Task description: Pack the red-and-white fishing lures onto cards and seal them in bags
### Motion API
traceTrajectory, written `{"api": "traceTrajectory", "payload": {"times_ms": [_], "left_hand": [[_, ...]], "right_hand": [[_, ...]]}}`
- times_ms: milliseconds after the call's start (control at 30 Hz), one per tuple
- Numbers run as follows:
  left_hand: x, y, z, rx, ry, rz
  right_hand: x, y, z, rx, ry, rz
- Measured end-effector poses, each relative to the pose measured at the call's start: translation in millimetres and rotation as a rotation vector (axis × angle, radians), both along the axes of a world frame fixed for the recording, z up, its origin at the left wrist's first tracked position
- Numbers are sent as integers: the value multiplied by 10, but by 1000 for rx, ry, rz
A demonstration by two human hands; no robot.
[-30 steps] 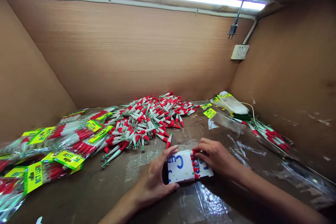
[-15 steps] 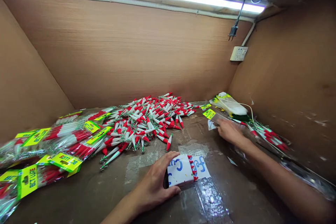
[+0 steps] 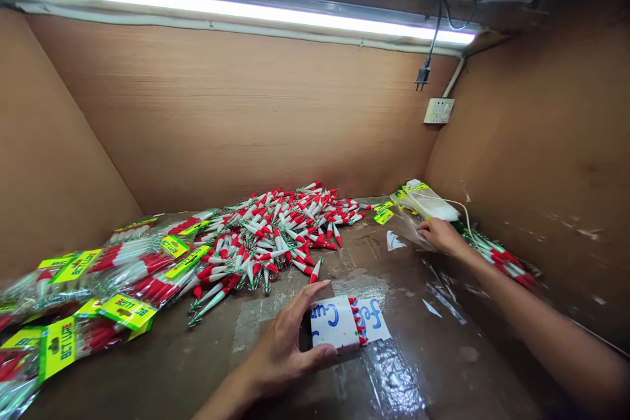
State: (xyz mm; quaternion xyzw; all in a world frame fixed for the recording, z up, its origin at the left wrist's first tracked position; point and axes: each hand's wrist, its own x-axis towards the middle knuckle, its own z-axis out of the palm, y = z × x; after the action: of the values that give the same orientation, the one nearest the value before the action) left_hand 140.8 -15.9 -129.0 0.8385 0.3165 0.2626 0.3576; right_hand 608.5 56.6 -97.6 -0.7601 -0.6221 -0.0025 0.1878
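Lamplit brown worktable (image 3: 197,367), plywood walls (image 3: 246,118)

"BLT LURE" on yellow labels (image 3: 59,346), blue "Cun" on white card (image 3: 335,331)

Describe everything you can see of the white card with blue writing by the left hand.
The white card is a rectangle, paper or thin board by its look, with blue hand-drawn letters on its face. A row of red tips crosses it near the middle, dividing the writing. It lies flat on the brown, tape-patched table, slightly skewed. The left hand clasps its left end, fingers at the far edge and thumb at the near edge; a dark edge shows there.
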Motion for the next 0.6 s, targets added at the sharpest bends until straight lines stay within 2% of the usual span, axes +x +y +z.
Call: {"api": "traceTrajectory", "payload": {"times_ms": [67, 133, 233, 300, 333, 400, 500, 600], "left_hand": [[0, 22, 19, -81, -122, 10], [-5, 70, 46, -222, -319, -1], [-42, 152, 125, -543, -608, -30], [-87, 180, 203, -733, -693, -48], [-112, 180, 246, -780, -696, -61], [-156, 156, 328, -748, -642, -81], [-191, 90, 421, -619, -454, -15], [-198, 47, 452, -681, -299, 89]], "right_hand": [[-169, -115, 73, 93, -27, 26], [-462, -285, 124, 214, -53, 193], [-1051, -601, 163, 442, -72, 689], [-1444, -796, 171, 477, -101, 947], [-1617, -872, 169, 470, -112, 1028], [-1894, -970, 149, 453, -129, 1117], [-2144, -993, 87, 436, -144, 1128], [-2264, -958, 20, 416, -141, 1105]]}}
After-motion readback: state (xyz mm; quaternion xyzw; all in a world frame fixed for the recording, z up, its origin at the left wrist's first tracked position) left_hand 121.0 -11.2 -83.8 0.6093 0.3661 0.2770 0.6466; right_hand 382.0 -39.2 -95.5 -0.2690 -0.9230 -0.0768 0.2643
